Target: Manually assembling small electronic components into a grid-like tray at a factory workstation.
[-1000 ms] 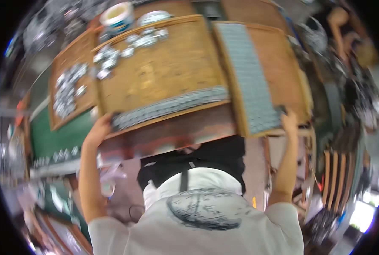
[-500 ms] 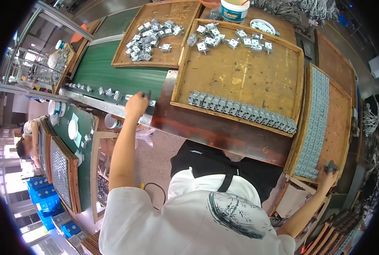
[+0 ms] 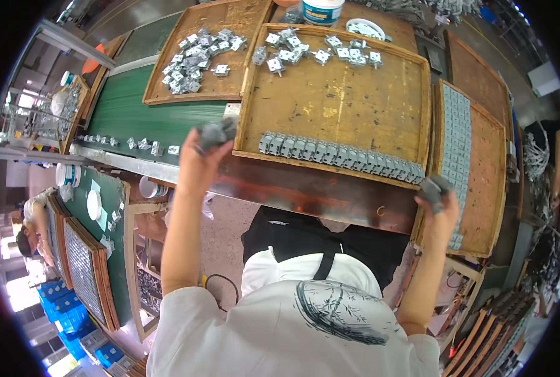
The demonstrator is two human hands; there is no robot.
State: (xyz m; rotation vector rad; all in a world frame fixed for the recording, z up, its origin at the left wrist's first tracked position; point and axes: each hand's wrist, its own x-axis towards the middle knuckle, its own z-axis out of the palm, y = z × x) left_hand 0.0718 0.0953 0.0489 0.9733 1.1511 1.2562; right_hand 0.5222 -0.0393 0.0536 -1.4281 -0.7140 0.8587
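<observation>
My left hand (image 3: 199, 160) is raised at the right end of the green belt, beside the corner of the middle wooden tray (image 3: 247, 94). Its dark-covered fingertips are closed round a blurred grey metal part (image 3: 214, 133). Over the near right corner of that tray is my right hand (image 3: 442, 210), its dark-covered fingertips smeared by motion; whether anything is in them I cannot tell. A row of grey metal blocks (image 3: 340, 156) lines the tray's near edge, and loose ones (image 3: 289, 50) lie along its far side.
Small metal parts (image 3: 143, 144) sit along the near edge of the green belt (image 3: 129, 113). A left tray (image 3: 157, 85) holds a heap of blocks. Block rows (image 3: 456, 125) fill part of the right tray (image 3: 486, 163). Behind stands a white bucket (image 3: 322, 12). A co-worker (image 3: 38, 229) is at far left.
My left hand has lifted from the belt and come rightward, and the part at the belt's right end is gone from there. My right hand has moved left from the right tray's near end.
</observation>
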